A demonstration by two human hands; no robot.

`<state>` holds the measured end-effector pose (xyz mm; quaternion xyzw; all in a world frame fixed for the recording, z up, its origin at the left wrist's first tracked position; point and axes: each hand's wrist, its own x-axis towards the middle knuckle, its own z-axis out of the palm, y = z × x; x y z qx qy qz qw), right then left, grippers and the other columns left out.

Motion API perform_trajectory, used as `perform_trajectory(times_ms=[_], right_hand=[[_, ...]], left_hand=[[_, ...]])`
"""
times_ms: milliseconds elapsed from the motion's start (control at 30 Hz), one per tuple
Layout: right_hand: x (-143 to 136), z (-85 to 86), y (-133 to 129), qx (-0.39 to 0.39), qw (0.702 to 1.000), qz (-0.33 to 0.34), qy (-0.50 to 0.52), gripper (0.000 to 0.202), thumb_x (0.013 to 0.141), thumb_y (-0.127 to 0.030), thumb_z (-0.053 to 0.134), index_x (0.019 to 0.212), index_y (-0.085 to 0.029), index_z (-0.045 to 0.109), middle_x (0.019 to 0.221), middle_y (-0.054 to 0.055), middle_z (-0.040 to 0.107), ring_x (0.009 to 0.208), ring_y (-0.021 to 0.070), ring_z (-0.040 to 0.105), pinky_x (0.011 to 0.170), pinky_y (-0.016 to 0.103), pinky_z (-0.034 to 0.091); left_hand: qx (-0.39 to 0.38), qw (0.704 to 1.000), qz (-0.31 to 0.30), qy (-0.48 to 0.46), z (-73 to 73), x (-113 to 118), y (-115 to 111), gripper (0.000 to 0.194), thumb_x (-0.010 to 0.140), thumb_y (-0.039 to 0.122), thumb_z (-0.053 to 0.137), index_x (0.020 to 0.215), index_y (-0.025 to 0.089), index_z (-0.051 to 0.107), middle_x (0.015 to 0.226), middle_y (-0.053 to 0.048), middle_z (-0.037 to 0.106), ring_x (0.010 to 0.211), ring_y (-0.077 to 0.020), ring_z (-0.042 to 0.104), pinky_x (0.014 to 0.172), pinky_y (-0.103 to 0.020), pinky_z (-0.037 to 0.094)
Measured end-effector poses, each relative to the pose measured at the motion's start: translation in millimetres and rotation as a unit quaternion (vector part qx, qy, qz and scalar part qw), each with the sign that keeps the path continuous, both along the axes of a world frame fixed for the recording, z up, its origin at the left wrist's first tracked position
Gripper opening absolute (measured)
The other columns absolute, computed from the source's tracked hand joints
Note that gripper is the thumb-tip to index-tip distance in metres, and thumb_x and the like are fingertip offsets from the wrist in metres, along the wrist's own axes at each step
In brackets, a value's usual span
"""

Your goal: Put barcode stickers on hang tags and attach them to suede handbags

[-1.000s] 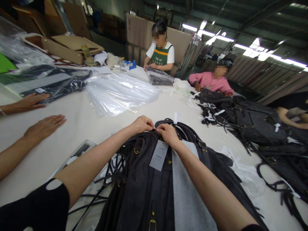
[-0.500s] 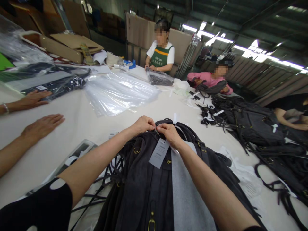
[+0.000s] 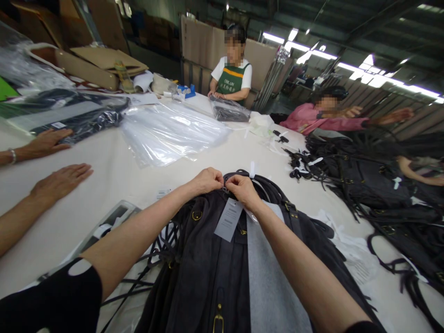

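Note:
A stack of dark backpacks with brass-coloured buckles lies right in front of me. At the top bag's upper edge, beside the handle, my left hand pinches with thumb and forefinger. My right hand pinches the same spot from the other side, the fingertips almost meeting. Something small and shiny shows between them, too small to make out. Just below hangs a grey printed hang tag; its cord is hidden. A grey sheet lies over the bag's right part, under my right forearm.
Another person's hands rest on the table at left, near a bagged backpack. Clear plastic bags lie beyond my hands. More dark backpacks are piled at right. Two people work across the table; an arm shows at far right.
My hands stay at the same spot, with the right fingers shifted very slightly. Across the table, the person in pink has stretched both arms to the right over the pile and let go of a dark bag.

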<state>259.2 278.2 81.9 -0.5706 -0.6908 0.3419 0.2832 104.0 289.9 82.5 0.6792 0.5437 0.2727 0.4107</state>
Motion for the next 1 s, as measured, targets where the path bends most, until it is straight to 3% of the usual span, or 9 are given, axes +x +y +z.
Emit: perform_trajectory(times_ms=[133, 333, 467, 600, 733, 867, 1000], right_hand=[[4, 3.0, 1, -0.023, 1.000, -0.007, 0.011, 0.008, 0.065, -0.016, 0.054, 0.066, -0.014, 0.061, 0.061, -0.001, 0.059, 0.058, 0.0102, 0.051, 0.056, 0.021, 0.039], [1, 0.9, -1, -0.011, 0.999, 0.039, -0.020, 0.013, 0.066, -0.019, 0.060, 0.076, -0.015, 0.065, 0.069, 0.001, 0.065, 0.063, 0.0121, 0.056, 0.059, 0.022, 0.040], [-2, -1.2, -1, 0.026, 0.998, 0.025, -0.056, 0.012, 0.067, -0.018, 0.056, 0.072, -0.016, 0.067, 0.065, 0.000, 0.064, 0.061, 0.0128, 0.055, 0.058, 0.023, 0.039], [-1, 0.5, -2, 0.004, 0.999, 0.010, -0.032, 0.013, 0.066, -0.018, 0.055, 0.070, -0.017, 0.068, 0.062, -0.001, 0.063, 0.061, 0.0126, 0.055, 0.058, 0.022, 0.039], [0, 0.6, -2, -0.012, 1.000, -0.028, -0.008, 0.012, 0.064, -0.018, 0.055, 0.067, -0.017, 0.067, 0.060, -0.002, 0.062, 0.059, 0.0120, 0.054, 0.057, 0.022, 0.039], [10, 4.4, -2, -0.019, 1.000, -0.012, -0.002, 0.015, 0.068, -0.021, 0.053, 0.071, -0.016, 0.066, 0.063, -0.001, 0.062, 0.060, 0.0121, 0.054, 0.057, 0.022, 0.039], [40, 13.5, -12, 0.003, 0.995, 0.002, -0.099, 0.019, 0.072, -0.021, 0.053, 0.086, -0.020, 0.067, 0.082, 0.002, 0.067, 0.077, 0.0159, 0.058, 0.070, 0.026, 0.041]], left_hand=[[-0.003, 1.000, 0.017, -0.004, 2.3, 1, -1, 0.009, 0.054, 0.013, 0.057, 0.058, 0.013, 0.065, 0.048, 0.004, 0.054, 0.048, -0.0081, 0.044, 0.046, -0.019, 0.032], [-0.004, 0.999, 0.036, -0.008, 3.7, 4, -1, 0.008, 0.054, 0.015, 0.058, 0.058, 0.012, 0.064, 0.049, 0.003, 0.054, 0.049, -0.0084, 0.044, 0.047, -0.020, 0.033], [-0.007, 0.999, 0.044, -0.003, 6.3, 4, 0, 0.006, 0.051, 0.013, 0.057, 0.054, 0.013, 0.063, 0.047, 0.004, 0.053, 0.049, -0.0092, 0.044, 0.047, -0.020, 0.032], [-0.022, 0.998, 0.052, -0.013, 9.2, 4, -1, 0.006, 0.046, 0.009, 0.056, 0.046, 0.014, 0.060, 0.040, 0.005, 0.048, 0.046, -0.0092, 0.042, 0.045, -0.021, 0.028], [-0.059, 0.994, 0.057, -0.074, 7.8, 8, -4, 0.005, 0.044, 0.009, 0.056, 0.045, 0.014, 0.057, 0.037, 0.005, 0.045, 0.042, -0.0075, 0.038, 0.042, -0.021, 0.025], [-0.116, 0.976, 0.054, -0.176, 7.2, 15, -6, 0.009, 0.048, 0.014, 0.056, 0.046, 0.015, 0.048, 0.046, 0.001, 0.054, 0.037, -0.0047, 0.033, 0.039, -0.021, 0.020], [-0.172, 0.953, 0.036, -0.248, 11.0, 19, -3, 0.011, 0.047, 0.015, 0.055, 0.046, 0.015, 0.043, 0.059, -0.007, 0.064, 0.034, -0.0024, 0.028, 0.036, -0.021, 0.017]])
